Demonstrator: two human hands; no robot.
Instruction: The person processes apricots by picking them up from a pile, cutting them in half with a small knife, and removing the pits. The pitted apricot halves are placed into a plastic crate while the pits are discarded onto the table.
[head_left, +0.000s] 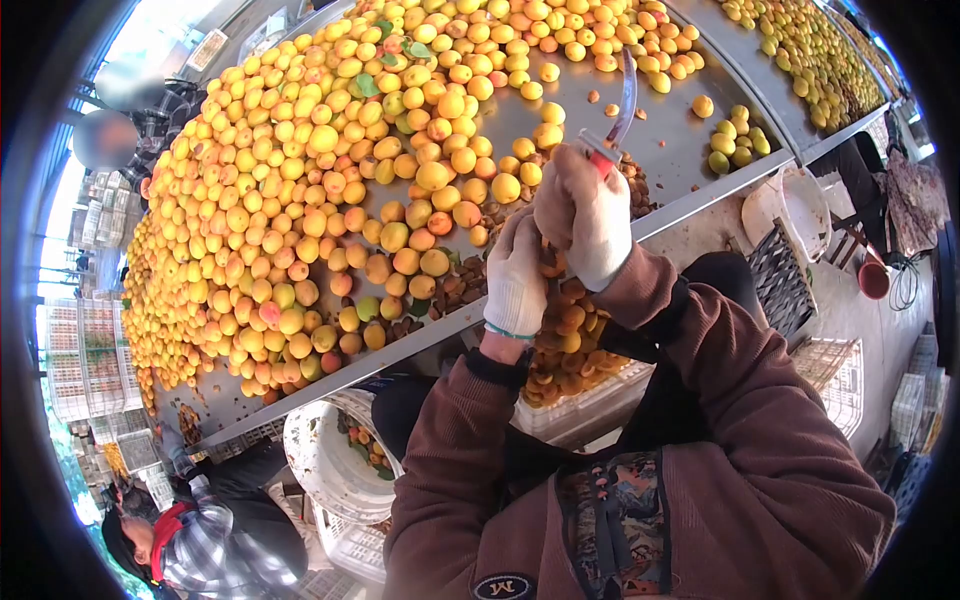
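Note:
Both my hands wear whitish gloves and meet over the metal table's front edge. My right hand (585,215) is closed round the red handle of a curved knife (627,105), its blade pointing up and away. Just left of it, my left hand (518,275) has its fingers bent together against my right hand; what they hold is hidden. Yellow-orange apricots (330,190) cover much of the metal table (665,130) beyond. Below my hands, a crate (570,415) holds halved apricots (565,350). Dark pits lie on the table beside my right hand.
A white bucket (320,460) with some fruit stands at the lower left, another white bucket (790,215) at the right. A co-worker in a plaid top (235,535) sits at the lower left; others stand across the table. Greener fruit (738,140) lies at the right.

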